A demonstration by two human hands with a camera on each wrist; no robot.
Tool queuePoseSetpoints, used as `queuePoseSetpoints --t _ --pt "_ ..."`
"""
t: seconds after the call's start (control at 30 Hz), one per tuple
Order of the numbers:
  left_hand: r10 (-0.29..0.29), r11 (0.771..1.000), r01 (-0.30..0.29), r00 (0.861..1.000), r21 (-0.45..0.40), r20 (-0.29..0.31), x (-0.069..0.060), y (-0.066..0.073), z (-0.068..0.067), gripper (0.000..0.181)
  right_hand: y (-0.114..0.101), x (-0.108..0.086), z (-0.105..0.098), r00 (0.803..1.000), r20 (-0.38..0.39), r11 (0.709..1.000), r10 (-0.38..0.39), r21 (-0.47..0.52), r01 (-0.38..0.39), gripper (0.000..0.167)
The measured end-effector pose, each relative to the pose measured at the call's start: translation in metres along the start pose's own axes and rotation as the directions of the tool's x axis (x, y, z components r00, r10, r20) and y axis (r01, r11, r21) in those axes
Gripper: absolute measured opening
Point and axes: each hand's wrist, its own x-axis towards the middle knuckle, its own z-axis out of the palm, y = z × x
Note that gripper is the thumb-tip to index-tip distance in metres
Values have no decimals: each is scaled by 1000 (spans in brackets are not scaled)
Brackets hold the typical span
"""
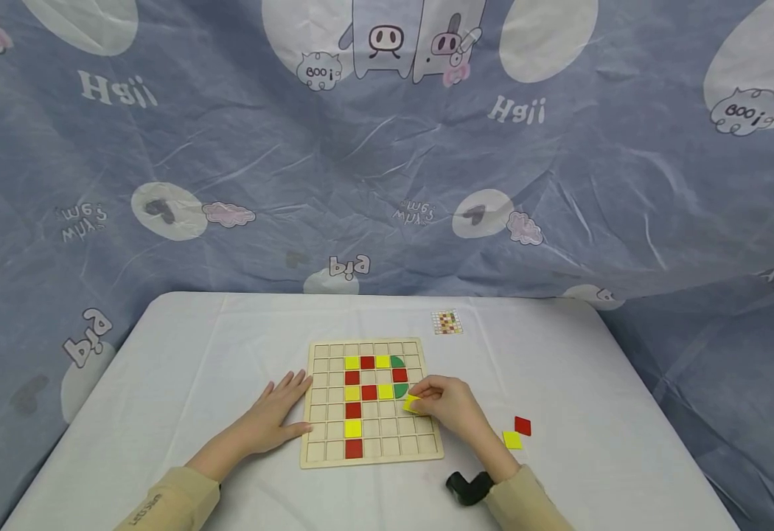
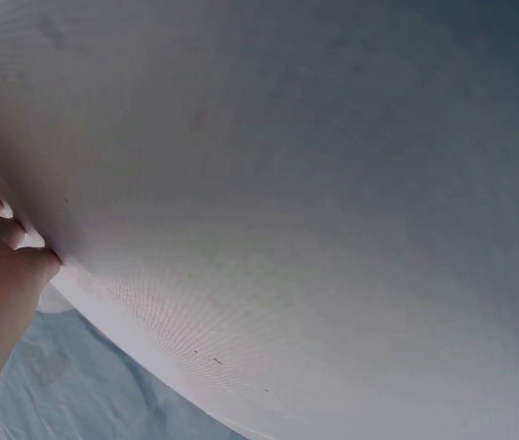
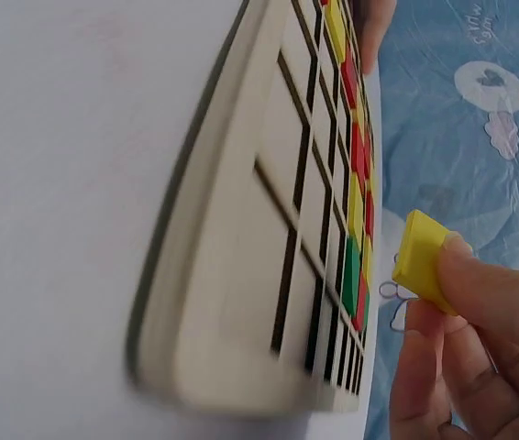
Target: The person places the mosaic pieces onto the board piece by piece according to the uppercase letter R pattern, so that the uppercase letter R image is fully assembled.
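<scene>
A wooden grid board (image 1: 400, 446) lies on the table, with red and yellow square tiles and two green rounded tiles (image 1: 396, 362) set in its cells. My right hand (image 1: 452, 404) pinches a yellow square tile (image 3: 423, 257) between thumb and fingers, over the board's right side below the lower green tile. In the right wrist view this tile is tilted and apart from the grid. My left hand (image 1: 270, 415) has its fingers spread, the fingertips and thumb touching the board's left edge. Only part of that hand (image 2: 3, 266) shows in the left wrist view.
A loose red tile (image 1: 523, 425) and a yellow tile (image 1: 511, 440) lie right of the board. Behind it is a small card (image 1: 447, 321) with a coloured grid pattern. A black angled object (image 1: 469, 488) is by the right wrist. A printed blue curtain (image 1: 360, 147) hangs behind the table.
</scene>
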Motion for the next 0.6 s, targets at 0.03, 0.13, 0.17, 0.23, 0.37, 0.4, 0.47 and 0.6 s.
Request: queuePoseSetpoints --t 0.03,0.13,0.17,0.23,0.37,0.4,0.47,0.6 --pt "0 1000 0 1000 -1 0 0 0 0 86 -2 2 3 1000 13 1000 -17 3 17 13" --pt "-1 1000 1 1000 1 -1 0 0 0 86 -8 7 13 997 51 998 -59 7 59 13" --pt "0 1000 0 1000 2 -2 0 0 0 86 -9 8 16 995 63 997 -72 8 72 12" --pt "1 1000 -1 1000 3 -2 0 0 0 86 -12 11 23 993 82 996 -87 4 87 12" --pt "3 1000 -3 1000 4 1 0 0 0 85 -18 15 37 988 107 994 -108 -9 109 9" --pt "3 1000 -3 1000 3 1 0 0 0 85 -19 16 41 987 112 993 -112 -15 115 8" --pt "0 1000 0 1000 2 1 0 1 0 85 -22 17 46 985 124 991 -124 -25 128 7" --pt "-4 1000 4 1000 1 -1 0 2 0 85 -25 19 52 980 144 987 -138 -61 148 6"
